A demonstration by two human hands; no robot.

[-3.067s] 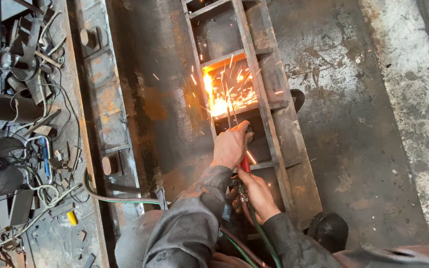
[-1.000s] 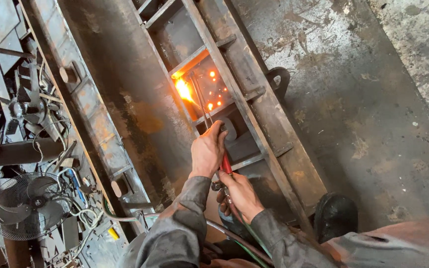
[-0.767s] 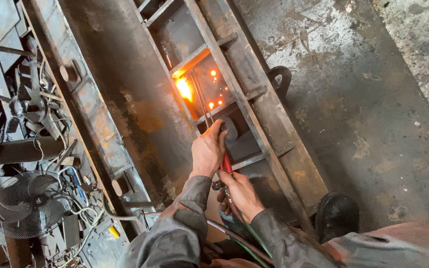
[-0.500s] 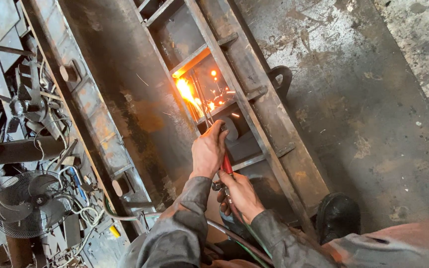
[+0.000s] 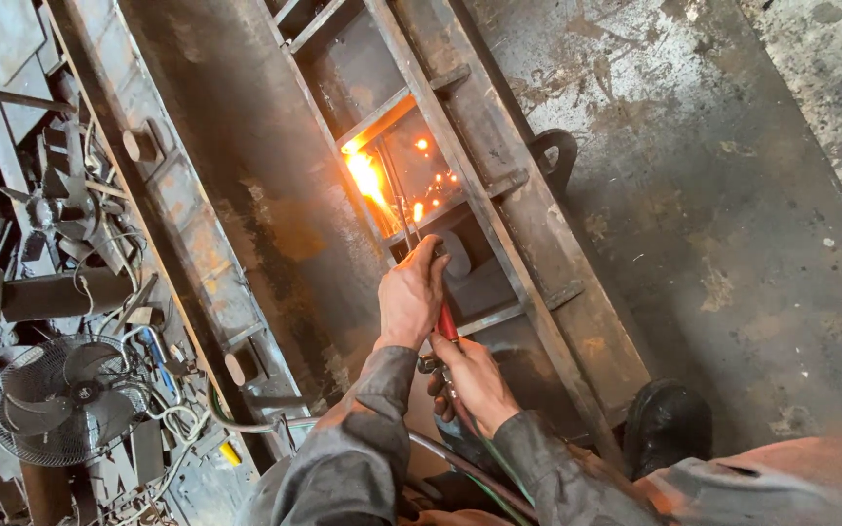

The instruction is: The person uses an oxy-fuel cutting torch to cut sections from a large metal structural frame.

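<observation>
1. Since half a second ago, both hands stay where they were on the cutting torch (image 5: 443, 317); the flame (image 5: 366, 178) keeps burning at the steel frame (image 5: 499, 234).
2. Left hand (image 5: 411, 292) grips the torch nearest the flame, fingers (image 5: 431, 255) curled tight round its tube.
3. Right hand (image 5: 475, 375) sits farther from the flame, fingers closed round the torch's red handle.
4. Hoses (image 5: 460, 468) trail from the torch, away from the flame.
5. A fan (image 5: 65, 399) lies well left of the frame.
6. A black boot (image 5: 665, 424) rests beside the frame's near end.
</observation>
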